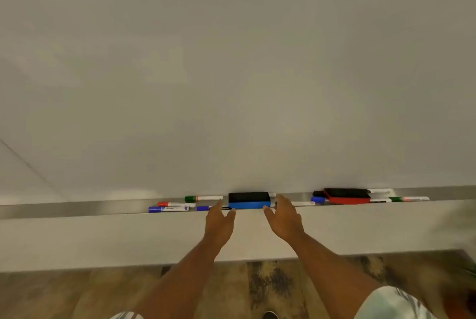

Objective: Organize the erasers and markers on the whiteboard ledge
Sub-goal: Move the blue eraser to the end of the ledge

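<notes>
A blue eraser (249, 200) with a black felt top sits in the middle of the metal whiteboard ledge (77, 209). My left hand (219, 223) is open just left of it, fingertips at its lower left corner. My right hand (283, 218) is open at its right end, fingers spread and close to it. A red eraser (347, 196) with black felt lies further right. Left of the blue eraser lie a green-capped marker (203, 198), a red-capped marker (176, 204) and a blue marker (168, 209). More markers (409, 199) lie around the red eraser.
The blank whiteboard (231, 73) fills the upper view. Below the ledge is a white wall strip (103, 238), then wood-pattern floor (77, 293). A green plant blur (463, 228) shows at the right edge.
</notes>
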Demonstrator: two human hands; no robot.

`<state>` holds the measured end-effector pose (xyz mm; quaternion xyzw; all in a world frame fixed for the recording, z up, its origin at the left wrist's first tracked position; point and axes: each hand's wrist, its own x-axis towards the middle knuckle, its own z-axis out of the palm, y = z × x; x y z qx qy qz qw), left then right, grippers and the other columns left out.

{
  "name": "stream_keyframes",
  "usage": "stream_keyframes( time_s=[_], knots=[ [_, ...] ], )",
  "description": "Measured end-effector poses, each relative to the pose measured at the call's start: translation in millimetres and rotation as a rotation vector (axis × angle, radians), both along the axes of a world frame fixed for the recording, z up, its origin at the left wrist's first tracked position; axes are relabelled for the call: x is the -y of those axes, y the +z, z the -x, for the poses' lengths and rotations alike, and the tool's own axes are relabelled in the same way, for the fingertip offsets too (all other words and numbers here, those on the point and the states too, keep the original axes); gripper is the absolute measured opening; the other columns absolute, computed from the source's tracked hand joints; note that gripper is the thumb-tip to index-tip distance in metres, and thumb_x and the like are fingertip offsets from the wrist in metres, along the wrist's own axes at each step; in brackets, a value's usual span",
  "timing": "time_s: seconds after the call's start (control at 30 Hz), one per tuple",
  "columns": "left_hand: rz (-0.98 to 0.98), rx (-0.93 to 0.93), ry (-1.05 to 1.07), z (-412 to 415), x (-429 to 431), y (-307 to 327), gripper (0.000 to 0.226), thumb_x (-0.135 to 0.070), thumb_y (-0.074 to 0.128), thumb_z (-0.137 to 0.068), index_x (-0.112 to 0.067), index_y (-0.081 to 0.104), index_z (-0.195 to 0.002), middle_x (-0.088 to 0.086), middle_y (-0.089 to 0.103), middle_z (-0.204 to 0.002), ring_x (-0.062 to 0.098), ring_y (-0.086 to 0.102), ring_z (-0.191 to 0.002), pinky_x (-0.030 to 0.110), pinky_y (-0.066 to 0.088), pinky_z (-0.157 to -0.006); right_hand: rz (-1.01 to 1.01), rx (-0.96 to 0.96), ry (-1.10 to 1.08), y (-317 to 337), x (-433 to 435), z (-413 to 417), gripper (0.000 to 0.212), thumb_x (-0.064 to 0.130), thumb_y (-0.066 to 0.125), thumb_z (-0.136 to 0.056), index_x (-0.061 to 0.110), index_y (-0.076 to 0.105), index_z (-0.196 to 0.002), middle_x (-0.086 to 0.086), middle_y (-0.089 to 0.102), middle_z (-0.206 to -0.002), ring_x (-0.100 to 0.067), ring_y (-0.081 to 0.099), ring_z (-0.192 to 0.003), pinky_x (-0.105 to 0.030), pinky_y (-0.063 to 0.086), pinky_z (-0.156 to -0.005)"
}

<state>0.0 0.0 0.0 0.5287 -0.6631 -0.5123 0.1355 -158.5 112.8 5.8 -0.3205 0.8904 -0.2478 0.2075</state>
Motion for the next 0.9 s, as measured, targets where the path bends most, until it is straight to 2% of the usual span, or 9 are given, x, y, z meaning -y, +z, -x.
stream_keyframes(
  time_s=[0.07,0.13,0.17,0.23,0.37,0.43,0.57,0.67,0.9],
  knots=[
    [-0.003,0.006,0.039,9,11,-3,0.058,-0.022,0.057,-0.109,-0.01,0.038,-0.162,0.014,0.043,-0.165,0.034,0.044,-0.151,0.046,0.042,-0.122,0.028,0.107,-0.037,-5,10,11,0.061,0.048,0.054,-0.101,0.013,0.038,-0.15,-0.011,0.059,-0.14,-0.031,0.057,-0.128,-0.051,0.046,-0.109],
    [-0.027,0.004,0.071,16,23,-9,0.042,-0.012,0.057,-0.107,0.0,0.053,-0.147,0.023,0.063,-0.133,0.033,0.065,-0.119,0.041,0.059,-0.096,0.043,0.216,-0.021,-12,18,20,0.054,0.045,0.056,-0.101,0.014,0.044,-0.143,-0.011,0.066,-0.121,-0.03,0.064,-0.113,-0.05,0.052,-0.1],
    [-0.044,-0.011,0.091,18,27,-11,0.028,-0.009,0.057,-0.107,-0.001,0.062,-0.133,0.021,0.064,-0.113,0.028,0.066,-0.099,0.035,0.058,-0.08,0.071,0.261,-0.012,-16,22,22,0.053,0.043,0.057,-0.101,0.014,0.045,-0.143,-0.009,0.066,-0.113,-0.03,0.066,-0.109,-0.047,0.054,-0.097],
    [-0.082,-0.044,0.134,27,28,-11,0.016,-0.008,0.059,-0.106,-0.021,0.068,-0.107,0.016,0.064,-0.103,0.023,0.06,-0.085,0.032,0.051,-0.072,0.104,0.324,0.008,-22,25,28,0.054,0.04,0.057,-0.102,0.014,0.043,-0.148,-0.002,0.063,-0.104,-0.026,0.068,-0.103,-0.04,0.055,-0.092],
    [-0.098,-0.031,0.156,42,24,-16,0.046,-0.008,0.061,-0.106,-0.013,0.056,-0.151,0.008,0.068,-0.117,0.02,0.07,-0.084,0.023,0.056,-0.066,0.123,0.356,0.044,-35,25,39,0.057,0.037,0.058,-0.102,0.016,0.039,-0.153,0.009,0.063,-0.085,-0.006,0.064,-0.081,-0.017,0.047,-0.071],
    [-0.108,-0.049,0.206,47,25,-16,0.049,-0.007,0.06,-0.106,-0.013,0.053,-0.154,0.005,0.068,-0.114,0.015,0.071,-0.078,0.021,0.054,-0.061,0.151,0.36,0.047,-38,27,44,0.057,0.036,0.059,-0.102,0.018,0.039,-0.153,0.011,0.062,-0.09,-0.005,0.062,-0.083,-0.012,0.043,-0.069],
    [-0.097,-0.07,0.276,48,27,-17,0.039,-0.008,0.062,-0.105,-0.01,0.063,-0.144,0.002,0.073,-0.099,0.012,0.072,-0.078,0.021,0.053,-0.065,0.228,0.323,0.038,-40,28,54,0.052,0.03,0.06,-0.102,0.016,0.046,-0.15,0.002,0.066,-0.114,-0.012,0.062,-0.103,-0.027,0.049,-0.092],
    [-0.122,-0.105,0.364,43,29,-18,0.028,-0.008,0.064,-0.103,-0.008,0.075,-0.129,0.001,0.071,-0.084,0.013,0.063,-0.072,0.024,0.052,-0.067,0.318,0.277,0.034,-37,29,54,0.041,0.023,0.064,-0.1,0.014,0.058,-0.14,-0.001,0.065,-0.114,-0.015,0.062,-0.103,-0.034,0.053,-0.097],
    [-0.43,-0.373,0.685,29,49,-17,0.027,-0.002,0.075,-0.094,0.004,0.072,-0.121,0.02,0.075,-0.106,0.029,0.072,-0.098,0.045,0.058,-0.105,0.438,0.322,0.06,-33,40,48,0.034,0.016,0.079,-0.089,0.032,0.067,-0.116,0.018,0.068,-0.114,0.002,0.064,-0.107,-0.01,0.049,-0.091]
  ],
)
